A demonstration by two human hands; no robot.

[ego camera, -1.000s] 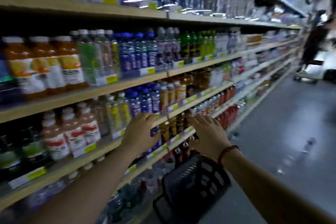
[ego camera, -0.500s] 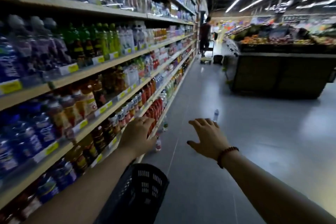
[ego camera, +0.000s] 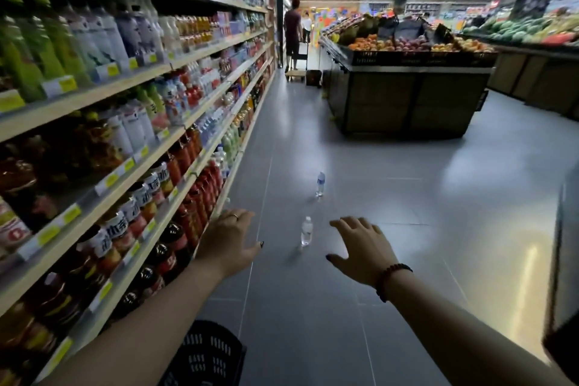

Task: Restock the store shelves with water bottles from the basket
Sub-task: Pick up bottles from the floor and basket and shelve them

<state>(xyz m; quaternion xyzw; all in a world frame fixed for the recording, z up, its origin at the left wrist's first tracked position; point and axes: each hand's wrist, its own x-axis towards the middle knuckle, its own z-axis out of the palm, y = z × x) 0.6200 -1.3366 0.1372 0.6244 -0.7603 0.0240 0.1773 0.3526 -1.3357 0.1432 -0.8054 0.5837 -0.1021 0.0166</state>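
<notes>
Two small clear water bottles stand upright on the grey floor of the aisle: a near water bottle between my hands and a far water bottle beyond it. My left hand is stretched forward, fingers apart and empty, close to the lower shelf edge. My right hand, with a bead bracelet on its wrist, is also open and empty, to the right of the near bottle. The black plastic basket sits at the bottom edge under my left forearm; its inside is hidden.
Long wooden shelves packed with drink bottles run along the left. A dark produce stand with fruit stands ahead on the right. A person with a trolley stands far down the aisle. A dark object borders the right edge.
The view has swung right, from facing the shelves to looking down the aisle. Both hands stay stretched out, open and empty. The basket has slid to the bottom edge.
</notes>
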